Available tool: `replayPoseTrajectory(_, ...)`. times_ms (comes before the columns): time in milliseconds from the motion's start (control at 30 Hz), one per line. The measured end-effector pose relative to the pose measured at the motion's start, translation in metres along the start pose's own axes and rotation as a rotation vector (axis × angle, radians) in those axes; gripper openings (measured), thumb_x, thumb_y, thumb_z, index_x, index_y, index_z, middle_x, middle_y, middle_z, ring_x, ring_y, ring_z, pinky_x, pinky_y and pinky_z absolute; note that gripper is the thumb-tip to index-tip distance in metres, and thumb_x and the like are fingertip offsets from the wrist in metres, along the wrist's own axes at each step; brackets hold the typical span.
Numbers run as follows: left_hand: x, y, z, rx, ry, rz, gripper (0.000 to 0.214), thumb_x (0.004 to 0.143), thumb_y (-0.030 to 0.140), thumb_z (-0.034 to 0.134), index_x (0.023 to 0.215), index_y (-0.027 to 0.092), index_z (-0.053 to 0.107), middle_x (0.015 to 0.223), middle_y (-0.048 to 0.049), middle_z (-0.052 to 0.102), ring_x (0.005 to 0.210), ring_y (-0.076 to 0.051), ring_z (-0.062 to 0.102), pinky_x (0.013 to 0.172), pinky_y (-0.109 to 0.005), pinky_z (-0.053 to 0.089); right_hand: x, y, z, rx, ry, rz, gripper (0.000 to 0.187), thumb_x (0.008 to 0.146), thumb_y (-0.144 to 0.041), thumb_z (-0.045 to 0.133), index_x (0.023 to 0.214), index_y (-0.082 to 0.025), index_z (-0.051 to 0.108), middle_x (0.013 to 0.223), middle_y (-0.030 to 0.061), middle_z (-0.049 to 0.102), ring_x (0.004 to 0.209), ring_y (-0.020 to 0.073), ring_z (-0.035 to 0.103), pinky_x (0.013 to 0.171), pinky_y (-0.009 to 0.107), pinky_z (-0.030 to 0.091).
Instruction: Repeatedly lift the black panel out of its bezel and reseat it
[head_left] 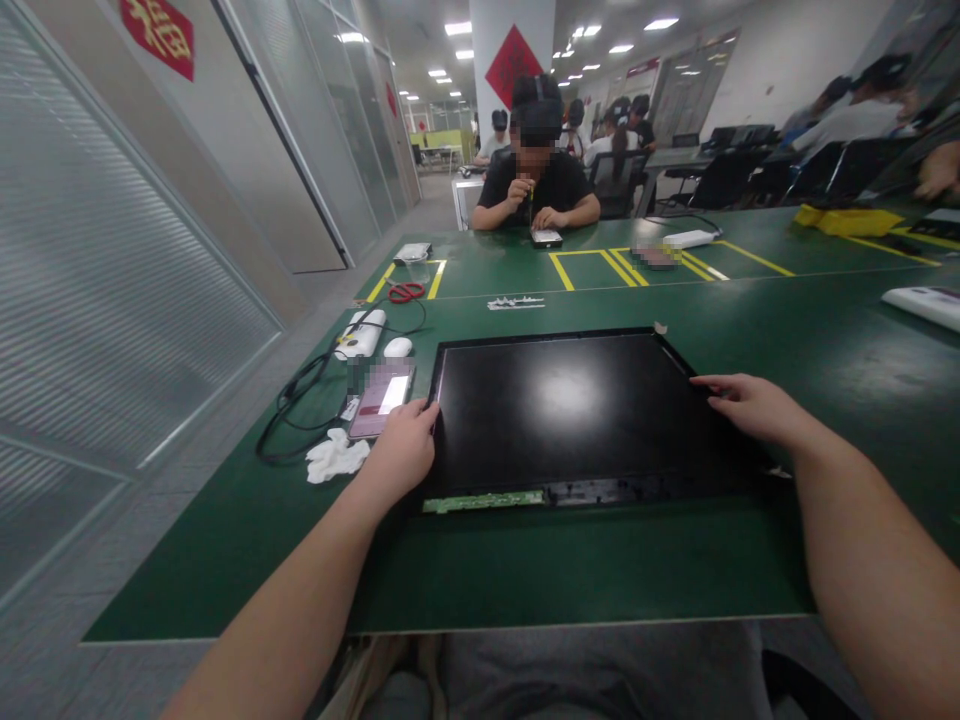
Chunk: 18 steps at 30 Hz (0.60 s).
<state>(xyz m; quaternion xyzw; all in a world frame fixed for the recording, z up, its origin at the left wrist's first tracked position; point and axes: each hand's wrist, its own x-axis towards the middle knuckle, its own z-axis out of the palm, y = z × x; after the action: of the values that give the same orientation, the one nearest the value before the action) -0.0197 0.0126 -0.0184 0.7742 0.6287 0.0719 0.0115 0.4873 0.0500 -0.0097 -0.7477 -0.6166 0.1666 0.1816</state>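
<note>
A black LCD display panel (517, 410) lies flat on the green table, screen side up, with a light's glare in its middle. A narrow green circuit board (484, 502) runs along the left part of its near edge. My left hand (405, 445) grips the panel's left edge, fingers curled at the frame. On the opposite side, my right hand (750, 403) has its thumb and forefinger at the right edge of the frame. The undersides of the fingers are partly hidden.
Left of the panel lie a phone (382, 398), crumpled white tissue (336, 456), a white mouse (398, 347), a white power strip (361, 333) with black cable, and red-handled scissors (406, 292). White strips (516, 303) lie beyond. A person (536, 180) sits across the table.
</note>
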Motion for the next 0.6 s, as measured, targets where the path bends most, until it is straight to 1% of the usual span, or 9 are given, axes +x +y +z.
replayPoseTrajectory(167, 0.0010, -0.0030, 0.0037, -0.003, 0.024, 0.003, 0.057, 0.089, 0.005, 0.046, 0.138, 0.014, 0.072, 0.142, -0.0217, 0.067, 0.127, -0.036, 0.065, 0.113, -0.055, 0.051, -0.0004, -0.0029, 0.0001, -0.026, -0.010, -0.011, 0.041, 0.085, -0.017, 0.057, 0.117, -0.017, 0.083, 0.089, 0.0096, 0.078, 0.078, 0.0241, 0.069, 0.077, 0.036, 0.052)
replayPoseTrajectory(367, 0.0018, -0.0047, 0.0048, -0.041, 0.036, 0.002, 0.058, 0.087, 0.007, 0.046, 0.137, 0.015, 0.074, 0.141, -0.0209, 0.068, 0.126, -0.037, 0.065, 0.114, -0.056, 0.051, -0.0008, -0.0066, 0.0002, -0.010, -0.013, 0.012, 0.043, 0.081, -0.014, 0.059, 0.117, -0.017, 0.083, 0.077, 0.0074, 0.075, 0.070, 0.0228, 0.066, 0.073, 0.035, 0.051)
replayPoseTrajectory(433, 0.0022, -0.0048, 0.0055, -0.036, 0.043, 0.006, 0.058, 0.087, 0.007, 0.045, 0.137, 0.015, 0.074, 0.141, -0.0206, 0.068, 0.126, -0.036, 0.066, 0.114, -0.055, 0.051, -0.0013, -0.0067, -0.0001, 0.016, -0.028, 0.028, 0.045, 0.080, -0.014, 0.058, 0.119, -0.016, 0.082, 0.078, 0.0075, 0.075, 0.070, 0.0226, 0.067, 0.073, 0.035, 0.050)
replayPoseTrajectory(600, 0.0025, -0.0042, 0.0069, 0.005, 0.034, 0.010, 0.058, 0.089, 0.007, 0.043, 0.139, 0.011, 0.072, 0.142, -0.0227, 0.067, 0.125, -0.036, 0.066, 0.113, -0.053, 0.051, -0.0029, -0.0071, -0.0030, 0.095, -0.068, 0.067, 0.048, 0.079, -0.015, 0.057, 0.122, -0.014, 0.080, 0.077, 0.0070, 0.074, 0.070, 0.0219, 0.065, 0.072, 0.034, 0.050)
